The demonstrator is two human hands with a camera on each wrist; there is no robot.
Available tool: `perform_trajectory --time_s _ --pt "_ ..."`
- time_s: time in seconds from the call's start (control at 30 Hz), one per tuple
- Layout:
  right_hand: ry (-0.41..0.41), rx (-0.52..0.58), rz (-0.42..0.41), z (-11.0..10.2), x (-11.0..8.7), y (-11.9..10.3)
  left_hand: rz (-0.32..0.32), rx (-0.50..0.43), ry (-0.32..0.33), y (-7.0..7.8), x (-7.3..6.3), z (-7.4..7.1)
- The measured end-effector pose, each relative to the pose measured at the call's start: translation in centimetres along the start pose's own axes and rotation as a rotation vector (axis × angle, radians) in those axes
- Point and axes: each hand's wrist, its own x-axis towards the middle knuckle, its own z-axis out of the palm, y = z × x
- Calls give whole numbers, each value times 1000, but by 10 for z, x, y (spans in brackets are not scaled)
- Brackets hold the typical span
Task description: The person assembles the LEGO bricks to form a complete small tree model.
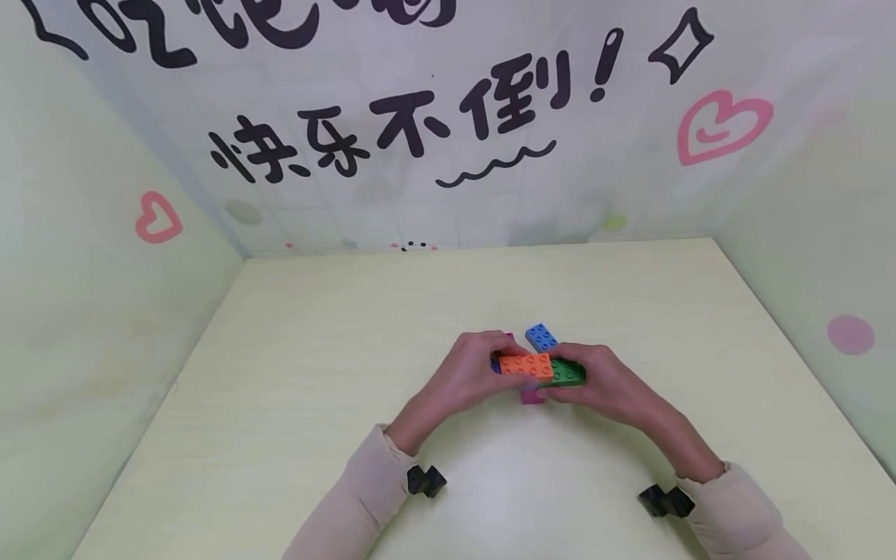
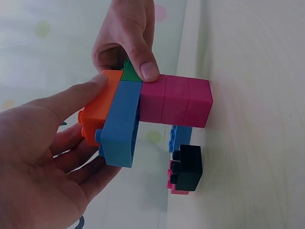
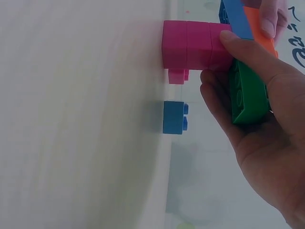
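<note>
Both hands hold one assembly of toy building bricks. An orange brick (image 1: pixel 526 364) lies on top, across a blue brick (image 2: pixel 121 121) and a green brick (image 1: pixel 568 372) set end to end. Below them three magenta bricks (image 2: pixel 176 100) form a stacked column. My left hand (image 1: pixel 470 365) grips the orange and blue end, thumb on the orange brick and fingers curled under the far side. With its thumb pressed on the magenta brick nearest the joint, my right hand (image 3: pixel 271 138) grips the green end. The column's lower end hangs close over the table.
Behind the assembly, a loose blue brick (image 1: pixel 541 337) sits on the pale table (image 1: pixel 336 334). A black brick (image 2: pixel 189 168) and a pink brick (image 3: pixel 176 76) stand near it. Printed white panels (image 1: pixel 392 210) rise at the back and both sides.
</note>
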Motion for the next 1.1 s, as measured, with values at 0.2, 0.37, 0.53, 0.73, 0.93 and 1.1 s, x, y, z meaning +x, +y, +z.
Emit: perform_trajectory --time_s 0.2,0.37,0.53,0.73,0.93,1.1 --pt "6 -3 -11 -1 -1 -1 1 39 -6 0 1 5" --pt "5 -21 -7 -2 -1 -3 -3 109 -15 0 2 10" --pt "3 -28 -2 -2 -1 -4 5 137 -10 -1 2 13" --pt "3 -40 -2 -3 -3 -3 20 137 5 -2 1 16" --pt "6 -46 -7 -3 -3 -3 8 109 -5 -5 1 17" --pt "-5 -21 -13 -4 -4 -3 -2 82 -3 -6 0 18"
